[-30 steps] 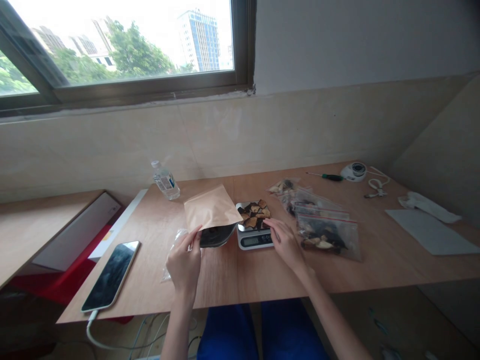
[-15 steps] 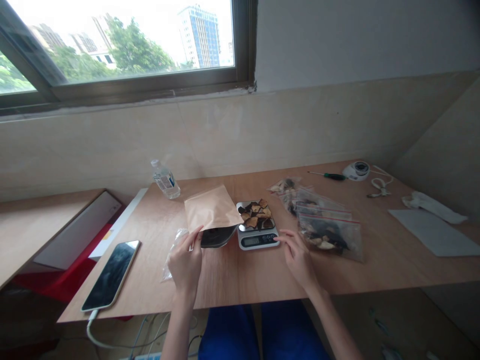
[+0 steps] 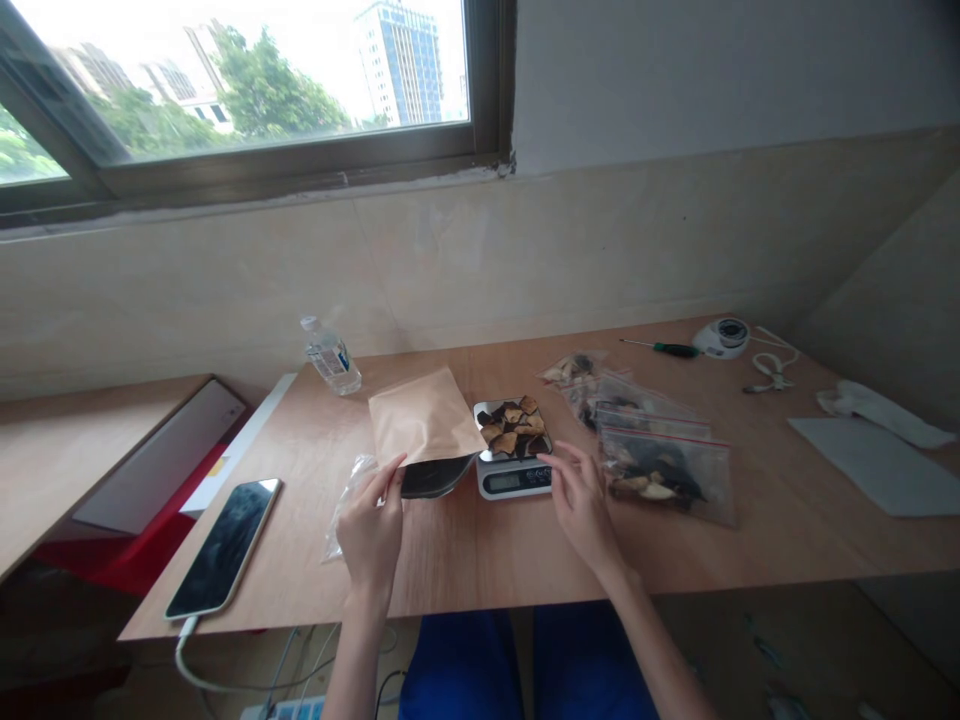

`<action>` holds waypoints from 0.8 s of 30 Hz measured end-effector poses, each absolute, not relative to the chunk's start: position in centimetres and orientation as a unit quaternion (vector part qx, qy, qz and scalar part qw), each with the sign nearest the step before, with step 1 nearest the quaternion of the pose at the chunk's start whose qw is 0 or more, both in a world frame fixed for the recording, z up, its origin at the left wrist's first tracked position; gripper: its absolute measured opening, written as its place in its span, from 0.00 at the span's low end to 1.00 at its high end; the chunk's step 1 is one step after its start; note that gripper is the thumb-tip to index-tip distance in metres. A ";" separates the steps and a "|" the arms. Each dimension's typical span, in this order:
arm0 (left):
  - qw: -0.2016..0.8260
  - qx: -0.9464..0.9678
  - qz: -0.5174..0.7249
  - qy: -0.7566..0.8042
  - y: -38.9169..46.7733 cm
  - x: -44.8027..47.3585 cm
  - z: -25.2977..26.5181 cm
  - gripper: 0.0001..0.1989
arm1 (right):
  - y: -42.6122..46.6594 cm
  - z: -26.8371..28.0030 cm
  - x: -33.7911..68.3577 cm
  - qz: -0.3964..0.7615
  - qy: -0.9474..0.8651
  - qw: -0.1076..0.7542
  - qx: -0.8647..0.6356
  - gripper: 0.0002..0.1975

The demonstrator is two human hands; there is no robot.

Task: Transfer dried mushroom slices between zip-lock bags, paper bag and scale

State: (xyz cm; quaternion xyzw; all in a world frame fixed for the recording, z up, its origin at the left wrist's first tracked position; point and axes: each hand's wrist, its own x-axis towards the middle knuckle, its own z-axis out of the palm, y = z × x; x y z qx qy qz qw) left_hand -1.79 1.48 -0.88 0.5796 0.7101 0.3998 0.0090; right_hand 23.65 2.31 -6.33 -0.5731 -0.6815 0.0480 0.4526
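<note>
My left hand [image 3: 375, 510] pinches the near edge of a brown paper bag [image 3: 420, 415]; the bag's dark underside or inside shows below the paper. Just right of the bag stands a small white digital scale [image 3: 516, 482], its display too small to read. Brown and dark dried slices [image 3: 514, 428] are heaped on the scale's plate. Over the scale's right front corner is my right hand [image 3: 581, 500], fingers apart and holding nothing, with the fingertips close to the slices and the button panel. I cannot tell whether they touch.
Several zip bags [image 3: 660, 465] of dried pieces lie right of the scale. Behind them are a green-handled screwdriver [image 3: 675, 350] and a white camera [image 3: 724, 337]. A water bottle [image 3: 331, 360] stands at the back left. A phone [image 3: 225, 550] with a cable lies front left, near clear plastic [image 3: 341, 515].
My right hand has shifted left and slightly up, from the scale's right edge to over its buttons and the plate's near edge. My left hand and the paper bag have barely moved.
</note>
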 end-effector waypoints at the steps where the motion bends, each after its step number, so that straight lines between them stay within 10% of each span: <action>1: 0.009 0.579 0.399 0.711 1.4 -1.7 -0.8 0.12 | 2.1 -6.2 23.5 0.059 -0.683 0.462 -0.563 0.15; 24: 0.019 0.599 0.240 0.764 -0.4 -3.6 -6.9 0.18 | -0.3 -8.9 24.5 0.110 -0.640 0.492 -0.580 0.15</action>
